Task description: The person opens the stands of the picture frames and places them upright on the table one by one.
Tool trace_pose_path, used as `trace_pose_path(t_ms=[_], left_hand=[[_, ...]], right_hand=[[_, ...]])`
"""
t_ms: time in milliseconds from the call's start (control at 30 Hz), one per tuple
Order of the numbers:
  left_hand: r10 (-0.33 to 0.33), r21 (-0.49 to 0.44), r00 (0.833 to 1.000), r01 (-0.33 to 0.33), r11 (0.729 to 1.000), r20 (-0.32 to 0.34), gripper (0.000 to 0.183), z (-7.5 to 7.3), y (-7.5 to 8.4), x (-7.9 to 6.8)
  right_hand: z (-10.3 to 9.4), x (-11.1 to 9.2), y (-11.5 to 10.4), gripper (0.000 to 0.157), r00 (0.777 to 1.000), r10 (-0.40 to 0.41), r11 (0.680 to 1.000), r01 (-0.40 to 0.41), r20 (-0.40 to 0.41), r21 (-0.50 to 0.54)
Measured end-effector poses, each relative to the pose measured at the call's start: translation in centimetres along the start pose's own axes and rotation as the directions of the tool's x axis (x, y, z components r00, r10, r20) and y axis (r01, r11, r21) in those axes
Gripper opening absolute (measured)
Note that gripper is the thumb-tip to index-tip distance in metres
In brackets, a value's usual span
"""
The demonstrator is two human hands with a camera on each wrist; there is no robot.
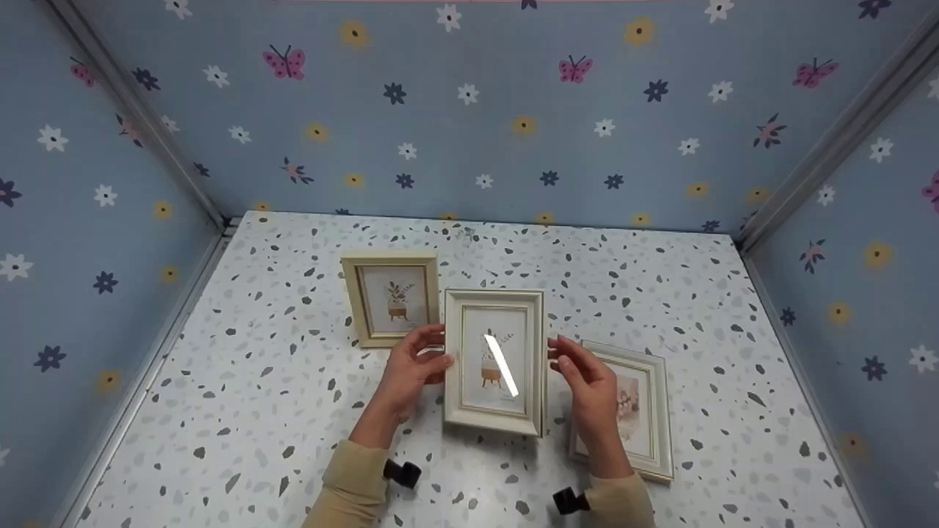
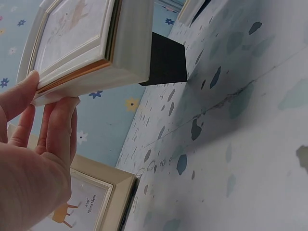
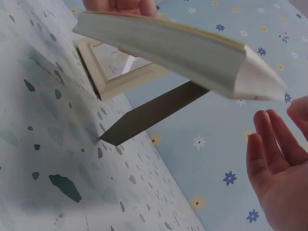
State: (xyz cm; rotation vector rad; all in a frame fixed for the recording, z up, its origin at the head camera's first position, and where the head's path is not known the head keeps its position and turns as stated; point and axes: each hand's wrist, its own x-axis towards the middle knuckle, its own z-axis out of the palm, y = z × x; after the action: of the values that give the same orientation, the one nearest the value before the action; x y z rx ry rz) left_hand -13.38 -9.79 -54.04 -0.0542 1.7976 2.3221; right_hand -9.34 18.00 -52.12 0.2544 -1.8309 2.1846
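My left hand (image 1: pixel 402 380) grips a white picture frame (image 1: pixel 493 422) by its left side, thumb on the front and fingers behind. The frame holds a potted-plant print with a bright glare streak on its glass. Behind it, a dark stand leg (image 2: pixel 166 60) sticks out, its tip close over the table. My right hand (image 1: pixel 593 392) is beside the frame's right edge, fingers extended; in the right wrist view a gap shows between that hand and the frame.
Upright at the left stands a cream picture frame (image 1: pixel 353 297) with a plant print. Another white frame (image 1: pixel 660 418), with a pinkish picture, is at the right, partly hidden by my right forearm. Flower-patterned walls (image 1: pixel 469 59) enclose the speckled table (image 1: pixel 242 330).
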Motion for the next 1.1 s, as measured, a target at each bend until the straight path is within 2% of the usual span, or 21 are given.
trace_pose_path(t_ms=[167,367,533,733,933,1100], left_hand=[[0.012,0.003,1.000,-0.012,1.000,-0.010,0.053,0.1,0.2,-0.2],[0.034,0.023,0.999,-0.033,0.999,-0.014,0.053,0.4,0.5,-0.4],[0.055,0.036,0.998,-0.055,0.998,-0.015,0.053,0.7,0.7,-0.5],[0.073,0.059,0.997,-0.071,0.996,-0.024,0.053,1.0,1.0,-0.7],[0.119,0.098,0.993,-0.117,0.988,-0.022,0.053,1.5,1.5,-1.1],[0.155,0.126,0.987,-0.150,0.981,-0.031,0.050,1.7,1.5,-1.1]], right_hand=[[0.2,0.1,-0.3,0.028,1.000,-0.030,1.000,0.030,0.004,-0.006],[0.5,0.1,-0.5,0.034,1.000,0.011,0.996,-0.013,-0.029,-0.088],[0.6,0.1,-0.6,0.039,0.999,0.023,0.993,-0.028,-0.040,-0.117],[0.6,0.2,-0.5,0.037,0.999,0.003,0.988,-0.008,-0.036,-0.157],[0.6,0.1,-0.6,0.034,0.998,0.022,0.975,-0.034,-0.057,-0.221],[1.4,0.2,-2.6,0.033,0.997,0.042,0.970,-0.056,-0.065,-0.238]])
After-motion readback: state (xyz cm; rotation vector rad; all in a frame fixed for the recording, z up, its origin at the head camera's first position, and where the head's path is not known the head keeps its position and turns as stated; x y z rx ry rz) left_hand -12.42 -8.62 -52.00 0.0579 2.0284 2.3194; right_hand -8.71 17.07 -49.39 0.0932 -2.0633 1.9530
